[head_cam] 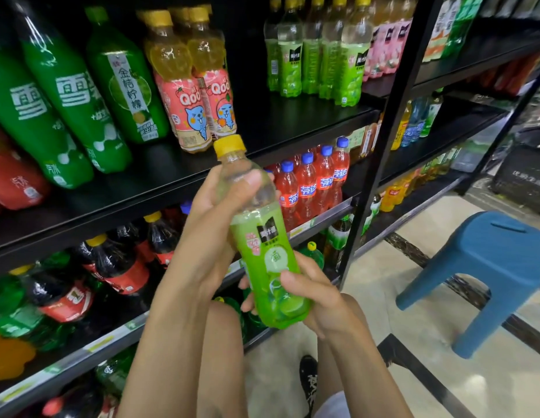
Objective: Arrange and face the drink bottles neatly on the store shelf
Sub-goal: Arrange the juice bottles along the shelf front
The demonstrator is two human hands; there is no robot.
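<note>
I hold a green-labelled drink bottle (262, 236) with a yellow cap in front of the shelves, tilted slightly left. My left hand (214, 218) grips its clear upper part, thumb across the front. My right hand (311, 297) holds its bottom end, thumb on the label. Several matching green bottles (317, 58) stand in a group on the black upper shelf (293, 128), at its right end. Two pink Qoo bottles (196, 86) stand further left on the same shelf, with bare shelf between the two groups.
Large green soda bottles (67, 95) fill the shelf's left. Red bottles with blue caps (311, 185) stand one level down, dark cola bottles (118, 263) below left. A black upright post (380, 164) divides the shelving. A blue plastic stool (485, 267) stands on the tiled floor at right.
</note>
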